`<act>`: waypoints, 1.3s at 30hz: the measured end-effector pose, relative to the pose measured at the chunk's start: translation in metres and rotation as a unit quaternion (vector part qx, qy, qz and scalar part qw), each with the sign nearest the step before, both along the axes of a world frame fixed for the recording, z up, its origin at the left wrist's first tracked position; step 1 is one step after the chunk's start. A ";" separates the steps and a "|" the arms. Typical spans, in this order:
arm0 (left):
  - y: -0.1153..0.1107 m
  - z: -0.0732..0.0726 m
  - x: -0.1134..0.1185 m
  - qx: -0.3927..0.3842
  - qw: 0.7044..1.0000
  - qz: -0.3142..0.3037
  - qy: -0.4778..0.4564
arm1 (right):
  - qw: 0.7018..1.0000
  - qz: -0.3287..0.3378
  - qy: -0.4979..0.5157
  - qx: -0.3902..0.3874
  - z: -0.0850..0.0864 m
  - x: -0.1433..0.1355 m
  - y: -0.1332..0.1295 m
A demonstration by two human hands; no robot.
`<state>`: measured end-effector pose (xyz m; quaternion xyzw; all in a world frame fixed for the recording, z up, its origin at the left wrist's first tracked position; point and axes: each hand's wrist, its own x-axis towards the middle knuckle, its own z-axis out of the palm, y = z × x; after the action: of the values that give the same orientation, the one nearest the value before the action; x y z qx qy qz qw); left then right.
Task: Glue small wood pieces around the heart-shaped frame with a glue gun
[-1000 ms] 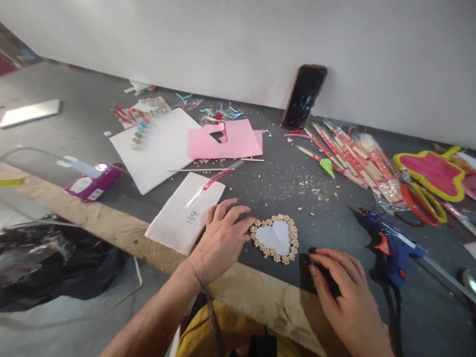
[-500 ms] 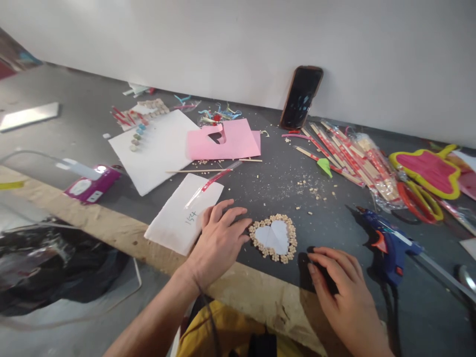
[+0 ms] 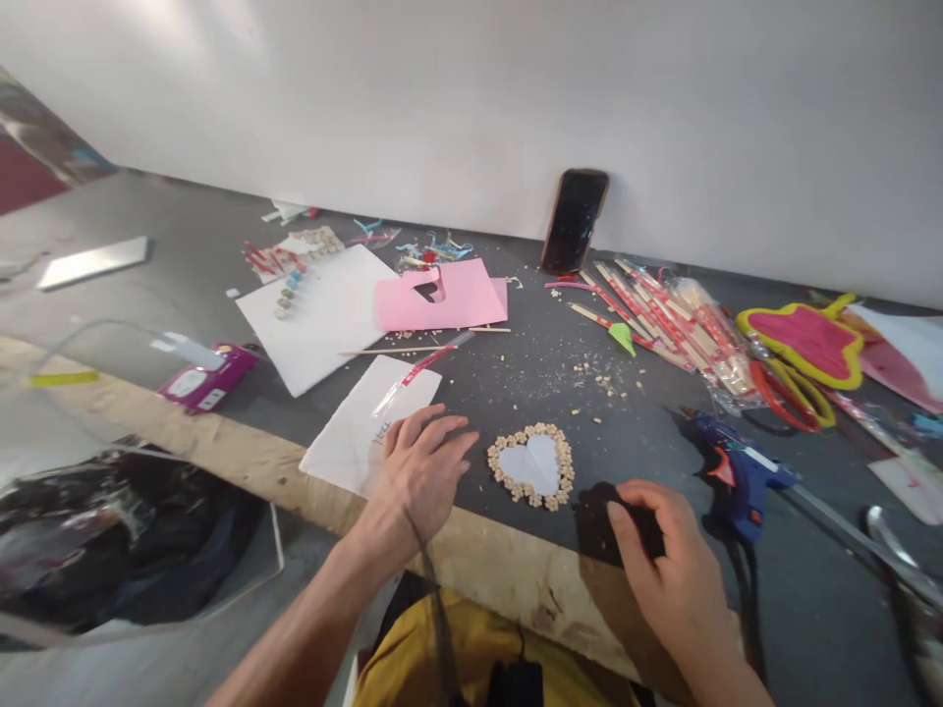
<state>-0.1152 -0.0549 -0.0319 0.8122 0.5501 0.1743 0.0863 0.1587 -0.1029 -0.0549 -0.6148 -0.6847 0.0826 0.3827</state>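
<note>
Between my hands on the dark tabletop lies a white paper heart (image 3: 541, 462), its edge ringed with small pale wooden pieces. My left hand (image 3: 423, 466) rests over the near end of a white paper sheet (image 3: 346, 432), fingers spread, just left of the heart and apart from it. To the heart's right, my right hand (image 3: 670, 555) is at the table's front edge with thumb and fingers apart and nothing between them. A blue glue gun (image 3: 741, 471) lies on its side right of that hand, its orange trigger showing.
Wrapped chopsticks (image 3: 663, 324) lie behind the glue gun, near red-and-yellow scissors (image 3: 792, 398). A phone (image 3: 576, 221) leans on the wall. Pink paper (image 3: 464, 299) with a cut-out sits on a larger white sheet (image 3: 295, 344). A purple power adapter (image 3: 210, 378) stands left; wooden crumbs are scattered mid-table.
My left hand has drawn slightly away from the heart. The right hand has lifted a little, its fingers curving more. The whole view has shifted as my head moved.
</note>
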 end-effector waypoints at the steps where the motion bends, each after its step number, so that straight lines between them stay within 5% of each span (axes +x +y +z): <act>1: -0.002 0.004 -0.002 0.009 1.000 0.007 -0.004 | 1.000 -0.022 0.021 0.007 0.002 -0.001 -0.001; 14: -0.053 0.023 -0.027 0.107 0.985 0.108 -0.087 | 0.980 -0.092 0.165 0.063 0.031 0.004 -0.044; 17: -0.070 0.031 -0.004 0.124 0.986 0.050 -0.099 | 0.976 -0.032 0.210 0.042 0.039 -0.002 -0.050; 22: -0.106 0.032 0.066 0.140 0.982 -0.093 -0.090 | 0.957 0.114 0.251 -0.089 0.044 -0.028 -0.062; 26: -0.116 0.022 0.096 0.186 0.970 -0.147 -0.052 | 0.962 0.073 0.247 -0.087 0.042 -0.034 -0.074; 33: -0.100 0.036 0.082 0.257 0.939 -0.229 -0.017 | 0.962 0.014 0.271 -0.016 0.060 -0.003 -0.063; 39: -0.022 0.052 0.011 0.270 0.949 0.043 -0.155 | 0.944 -0.038 0.302 0.128 0.088 0.064 -0.052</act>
<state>-0.1042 -0.0770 0.0197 0.7438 0.4963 0.4437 -0.0595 0.2228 -0.1549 0.0332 -0.5326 -0.5180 0.1611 0.6496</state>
